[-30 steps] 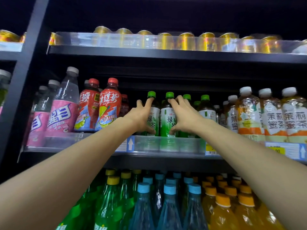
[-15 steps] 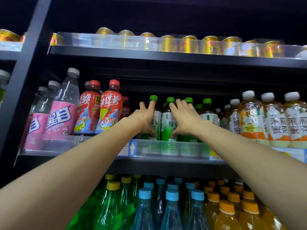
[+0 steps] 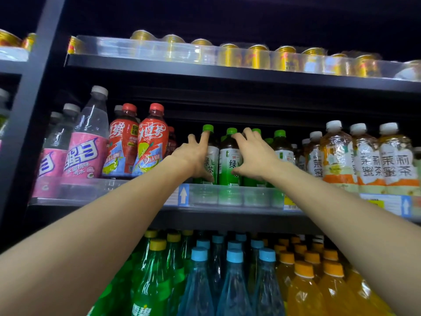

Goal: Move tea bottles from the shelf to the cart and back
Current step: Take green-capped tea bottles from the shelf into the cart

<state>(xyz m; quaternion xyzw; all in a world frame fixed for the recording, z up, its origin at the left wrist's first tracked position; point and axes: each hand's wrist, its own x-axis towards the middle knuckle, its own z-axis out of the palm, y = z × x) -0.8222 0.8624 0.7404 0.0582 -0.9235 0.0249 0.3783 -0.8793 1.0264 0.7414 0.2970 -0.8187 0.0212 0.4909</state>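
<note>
We held both arms up at the middle shelf [image 3: 216,218]; our left hand [image 3: 196,156] gripped the leftmost green tea bottle [image 3: 212,161], forefinger by its cap; our right hand [image 3: 257,156] curled round the third green tea bottle [image 3: 257,131]; the second green tea bottle [image 3: 227,160] stood between.

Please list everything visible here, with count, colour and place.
shelves: three, black.
gold cans: about ten, top shelf.
pink-label bottles: three seen, middle shelf, left.
red tea bottles: two in front, middle-left.
green tea bottles: several, green caps, middle centre.
jasmine tea bottles: several, white caps, middle right.
green soda bottles: several, bottom left.
blue bottles: several, bottom centre.
orange bottles: several, bottom right.
left hand: grips one green tea bottle.
right hand: grips another.
</note>
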